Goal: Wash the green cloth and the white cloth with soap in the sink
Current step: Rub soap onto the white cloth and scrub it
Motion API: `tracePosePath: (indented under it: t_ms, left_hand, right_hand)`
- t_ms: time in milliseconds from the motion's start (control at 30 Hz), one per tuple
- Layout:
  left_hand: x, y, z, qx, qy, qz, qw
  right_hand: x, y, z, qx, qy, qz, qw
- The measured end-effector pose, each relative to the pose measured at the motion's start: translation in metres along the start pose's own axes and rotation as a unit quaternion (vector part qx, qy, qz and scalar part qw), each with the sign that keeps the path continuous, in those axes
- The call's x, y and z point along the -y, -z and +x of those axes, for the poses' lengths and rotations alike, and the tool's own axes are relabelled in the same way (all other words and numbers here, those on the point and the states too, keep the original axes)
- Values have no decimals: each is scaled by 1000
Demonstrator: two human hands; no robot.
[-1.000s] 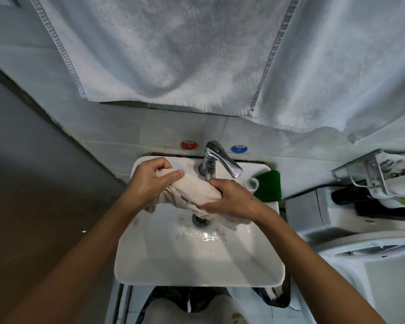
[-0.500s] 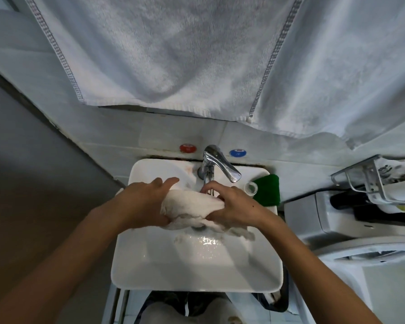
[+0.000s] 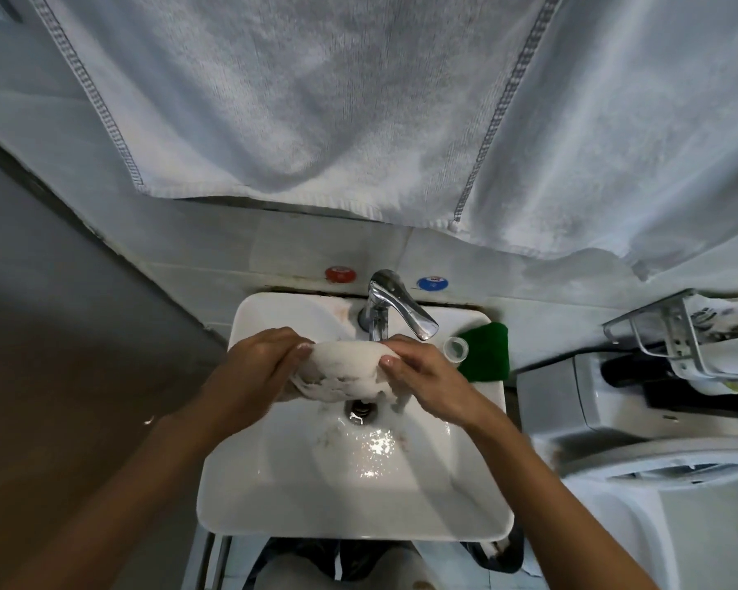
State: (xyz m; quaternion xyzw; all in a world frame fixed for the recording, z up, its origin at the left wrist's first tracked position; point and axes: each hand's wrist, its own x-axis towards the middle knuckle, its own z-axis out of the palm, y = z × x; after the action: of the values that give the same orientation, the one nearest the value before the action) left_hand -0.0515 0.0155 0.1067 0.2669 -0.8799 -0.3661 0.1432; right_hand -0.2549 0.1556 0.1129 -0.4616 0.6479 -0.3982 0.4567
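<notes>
Both hands, left hand [image 3: 256, 368] and right hand [image 3: 427, 376], clamp white cloth [image 3: 344, 370] bunched lengthwise left-right over sink [image 3: 358, 517] drain, faucet [image 3: 395, 306] directly behind, green cloth [image 3: 486, 353] on right rim

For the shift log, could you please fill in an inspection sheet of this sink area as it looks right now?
Surface: sink white, wet around the drain.
Job's things: white cloth bunched above the drain; green cloth on the sink's right rim.
Clutter: small clear cup beside the green cloth.
Hands: left hand and right hand both grip the white cloth.
Cables: nothing seen.
Surroundings: tap, towel hanging overhead, wire rack at right.
</notes>
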Motion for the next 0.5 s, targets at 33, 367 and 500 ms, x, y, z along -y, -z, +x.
tracePosePath:
  t_ms: [33,367,500]
  left_hand:
    - [-5,-4,1,-33,12,-26,999]
    - [-65,-28,3,-63,169,-172,968]
    - [-46,-21,-4,-44,70,-7,997]
  right_hand:
    - [3,-8,-1,-40,5,35,999]
    - [41,-44,25,-228,-99,306,919]
    - [33,-36,21,-263,-46,187,945]
